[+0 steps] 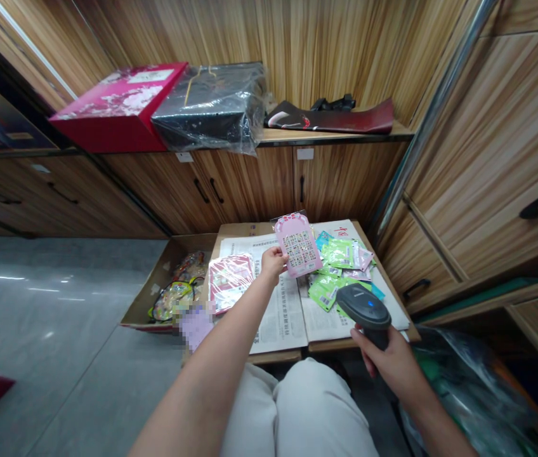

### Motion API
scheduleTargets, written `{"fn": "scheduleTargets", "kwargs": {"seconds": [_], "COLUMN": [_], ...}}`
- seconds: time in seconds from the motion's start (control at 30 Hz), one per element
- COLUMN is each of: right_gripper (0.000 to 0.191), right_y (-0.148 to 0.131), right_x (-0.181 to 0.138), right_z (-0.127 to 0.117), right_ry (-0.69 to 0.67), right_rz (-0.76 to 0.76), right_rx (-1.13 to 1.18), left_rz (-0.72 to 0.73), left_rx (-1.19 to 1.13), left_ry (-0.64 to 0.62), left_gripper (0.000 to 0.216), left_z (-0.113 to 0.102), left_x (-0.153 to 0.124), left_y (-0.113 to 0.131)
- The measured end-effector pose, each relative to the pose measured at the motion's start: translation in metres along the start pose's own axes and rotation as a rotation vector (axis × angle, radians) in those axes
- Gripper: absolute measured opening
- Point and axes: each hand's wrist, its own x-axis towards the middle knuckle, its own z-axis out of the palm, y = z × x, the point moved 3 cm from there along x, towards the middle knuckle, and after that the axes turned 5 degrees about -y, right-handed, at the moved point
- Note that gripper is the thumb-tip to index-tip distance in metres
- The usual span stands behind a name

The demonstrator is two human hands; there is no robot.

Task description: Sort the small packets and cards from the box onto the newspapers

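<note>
My left hand (275, 263) pinches the left edge of a pink card packet (297, 246) printed with rows of tiny pictures, held above newspaper. In my right hand (387, 352) is a dark barcode scanner (365, 311) with a small blue light on top; my fingers wrap its handle. Beneath and behind the scanner lies a heap of green, pink and blue packets (340, 254). Left of my left forearm, a stack of pink-and-white wrapped packets (231, 279) rests on the newspaper (281, 317).
An open cardboard box (148, 301) with bagged small items stands at the left. Wooden cabinets (250, 184) rise behind; on their shelf sit a pink box (121, 108), a plastic-wrapped black box (212, 105) and a dark red sheet (345, 119). Clear plastic bags (478, 381) lie at lower right.
</note>
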Motion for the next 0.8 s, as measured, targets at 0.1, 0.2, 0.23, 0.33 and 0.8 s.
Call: {"fn": "scheduleTargets", "kwargs": {"seconds": [0.1,0.2,0.23,0.33,0.8], "right_gripper": [0.032,0.032,0.032,0.033,0.032], "right_y": [-0.002,-0.006,-0.007,-0.009,-0.003], "right_x": [-0.002,-0.003,-0.003,-0.004,0.002], "right_z": [0.002,0.004,0.005,0.006,0.011], "right_ry": [-0.017,-0.018,-0.019,-0.028,-0.037], "right_rz": [0.001,0.002,0.004,0.011,0.002], "right_rx": [0.012,0.017,0.017,0.018,0.017], "left_rz": [0.003,-0.002,-0.003,-0.003,-0.031], "left_rx": [0.018,0.0,-0.007,-0.016,-0.029], "left_ry": [0.02,0.023,0.024,0.03,-0.005], "left_gripper": [0.018,0.018,0.018,0.019,0.018], "left_z": [-0.001,-0.003,-0.004,-0.006,-0.005], "left_x": [-0.001,-0.002,-0.001,-0.001,-0.003], "left_y": [0.001,0.001,0.001,0.001,0.001]}}
